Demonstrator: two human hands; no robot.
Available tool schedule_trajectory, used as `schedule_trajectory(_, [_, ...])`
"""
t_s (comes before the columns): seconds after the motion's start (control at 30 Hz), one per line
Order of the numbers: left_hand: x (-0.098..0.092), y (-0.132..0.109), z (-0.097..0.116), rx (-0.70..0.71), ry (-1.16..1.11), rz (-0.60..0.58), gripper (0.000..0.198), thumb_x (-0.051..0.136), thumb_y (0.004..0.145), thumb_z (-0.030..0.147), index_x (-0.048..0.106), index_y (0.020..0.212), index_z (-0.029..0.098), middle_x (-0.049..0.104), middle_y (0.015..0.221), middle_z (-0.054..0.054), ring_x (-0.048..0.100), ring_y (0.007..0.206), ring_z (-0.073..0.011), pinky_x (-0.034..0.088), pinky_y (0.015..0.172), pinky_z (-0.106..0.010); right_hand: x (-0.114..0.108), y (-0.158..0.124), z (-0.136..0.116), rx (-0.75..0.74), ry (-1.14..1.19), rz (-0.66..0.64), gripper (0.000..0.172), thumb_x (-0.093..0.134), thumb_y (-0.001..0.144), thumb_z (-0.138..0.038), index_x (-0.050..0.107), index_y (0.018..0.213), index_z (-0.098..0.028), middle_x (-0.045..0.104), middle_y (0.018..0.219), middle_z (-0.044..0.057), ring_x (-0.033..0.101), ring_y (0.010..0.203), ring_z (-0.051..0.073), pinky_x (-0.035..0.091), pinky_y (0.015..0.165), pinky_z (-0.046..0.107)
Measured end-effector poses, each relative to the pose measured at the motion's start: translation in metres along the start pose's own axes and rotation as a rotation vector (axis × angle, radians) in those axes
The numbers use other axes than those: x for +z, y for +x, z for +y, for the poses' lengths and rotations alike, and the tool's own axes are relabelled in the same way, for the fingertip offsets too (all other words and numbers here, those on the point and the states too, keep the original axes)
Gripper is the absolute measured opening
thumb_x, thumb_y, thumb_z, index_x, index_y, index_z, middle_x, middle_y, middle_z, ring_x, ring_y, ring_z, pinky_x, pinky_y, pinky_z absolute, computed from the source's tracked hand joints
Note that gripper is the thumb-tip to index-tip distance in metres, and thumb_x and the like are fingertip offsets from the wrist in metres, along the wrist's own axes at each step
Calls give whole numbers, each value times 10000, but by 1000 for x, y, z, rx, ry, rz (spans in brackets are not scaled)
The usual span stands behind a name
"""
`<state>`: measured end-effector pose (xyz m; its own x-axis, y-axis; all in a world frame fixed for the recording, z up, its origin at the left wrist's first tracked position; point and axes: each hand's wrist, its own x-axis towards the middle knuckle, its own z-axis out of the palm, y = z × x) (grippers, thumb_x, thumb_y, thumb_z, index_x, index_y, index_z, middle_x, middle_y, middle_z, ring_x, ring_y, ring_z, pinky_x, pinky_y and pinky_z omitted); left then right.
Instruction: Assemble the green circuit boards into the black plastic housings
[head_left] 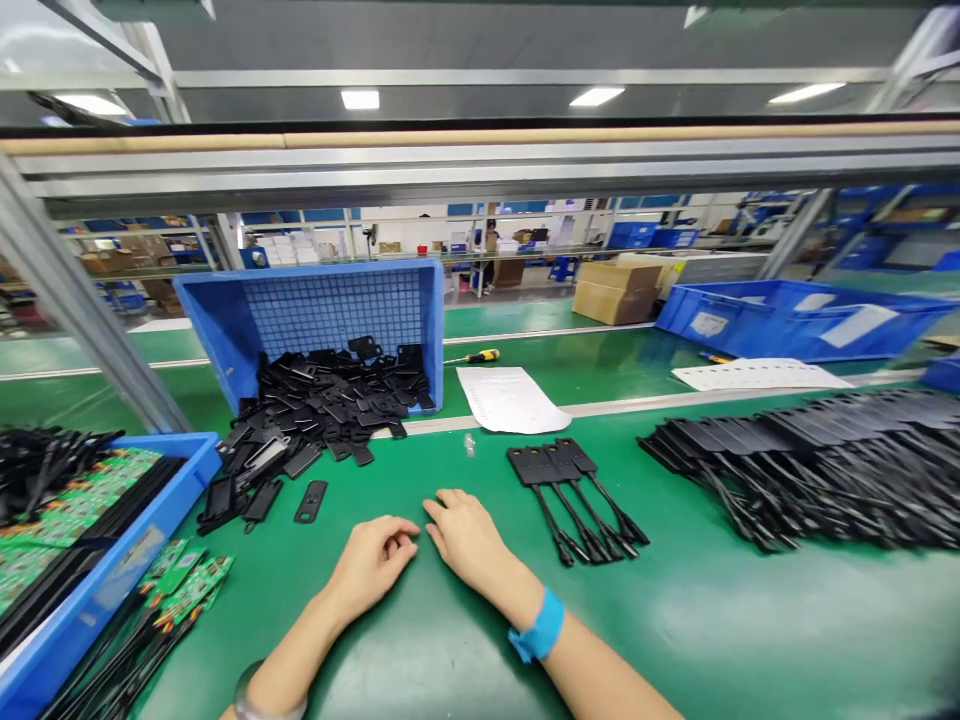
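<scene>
Two hands are being rested on the green bench (697, 620) at 6 o'clock. The left hand (373, 562) is being kept loosely curled, grip slack, nothing held. The right hand (466, 535) is being laid flat just beside it, grip open and empty. A small black plate (310, 501) is lying alone at 10 o'clock of the left hand, near it. Three black tailed parts (574, 500) are lying side by side at 2 o'clock of the right hand, apart from it. Black covers (330, 400) are being spilled from a tipped blue bin (315, 300) at 11 o'clock.
</scene>
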<state>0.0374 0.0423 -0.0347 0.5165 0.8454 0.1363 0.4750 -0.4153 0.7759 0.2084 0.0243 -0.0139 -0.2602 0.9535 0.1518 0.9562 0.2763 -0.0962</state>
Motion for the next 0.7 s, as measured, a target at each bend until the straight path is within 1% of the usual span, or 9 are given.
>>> schedule_trajectory(0.07, [-1, -1, 4, 41, 96, 10, 234, 492, 812, 213, 684, 937, 166, 653, 744, -39, 558, 614, -137, 435, 593, -238, 4, -3, -7, -40, 25, -13, 206, 522, 887, -141, 649, 1049, -151, 634, 1054, 135, 580, 1004, 266, 466, 846, 356])
schedule_trajectory(0.17, [-11, -1, 9, 30, 227, 12, 255, 501, 788, 144, 687, 962, 155, 673, 790, -57, 591, 657, -155, 450, 625, -241, 12, -3, -2, -67, 22, -22, 254, 512, 882, -118, 645, 1098, -115, 617, 1139, 171, 579, 1054, 282, 476, 873, 374])
schedule_trajectory(0.23, [-29, -3, 9, -26, 303, -6, 241, 565, 742, 114, 698, 936, 170, 681, 790, -47, 610, 678, -161, 458, 638, -230, 19, -1, 5, -99, 7, -23, 276, 490, 890, -120, 640, 1120, -99, 606, 1170, 184, 582, 1061, 289, 488, 873, 387])
schedule_trajectory(0.3, [-54, -14, 6, -112, 385, -2, 243, 619, 695, 92, 700, 900, 192, 681, 768, -29, 620, 689, -167, 459, 646, -225, 27, 1, 9, -127, -15, -20, 291, 471, 900, -133, 636, 1137, -97, 603, 1180, 184, 586, 1061, 291, 503, 860, 394])
schedule_trajectory(0.4, [-97, -48, 1, -289, 565, 75, 289, 598, 680, 52, 670, 922, 190, 675, 862, -56, 627, 789, -203, 455, 721, -269, 36, 0, 11, -145, -62, 1, 298, 462, 907, -152, 639, 1143, -109, 607, 1178, 178, 588, 1061, 293, 518, 841, 395])
schedule_trajectory(0.47, [-124, -78, -3, -438, 700, 153, 303, 536, 697, 26, 638, 950, 157, 656, 946, -109, 620, 863, -241, 445, 763, -318, 40, -1, 9, -145, -88, 23, 298, 466, 901, -152, 646, 1136, -113, 612, 1169, 180, 590, 1059, 298, 527, 826, 395])
schedule_trajectory(0.53, [-147, -108, -8, -598, 817, 223, 297, 437, 743, 12, 606, 961, 122, 648, 957, -151, 619, 889, -264, 442, 763, -349, 42, -2, 8, -143, -104, 37, 299, 472, 894, -147, 648, 1133, -107, 613, 1163, 190, 590, 1057, 305, 533, 811, 395])
schedule_trajectory(0.6, [-162, -133, -13, -737, 906, 259, 287, 388, 769, 13, 593, 942, 115, 656, 920, -159, 625, 885, -271, 445, 751, -354, 41, -2, 6, -141, -115, 34, 303, 477, 892, -143, 645, 1139, -96, 610, 1163, 200, 585, 1063, 313, 534, 806, 395])
schedule_trajectory(0.7, [-166, -153, -19, -843, 984, 230, 200, 480, 767, 81, 596, 919, 140, 671, 869, -131, 639, 858, -274, 457, 727, -335, 38, -2, 5, -140, -128, 14, 309, 475, 896, -144, 638, 1153, -89, 603, 1172, 206, 574, 1079, 316, 530, 812, 391])
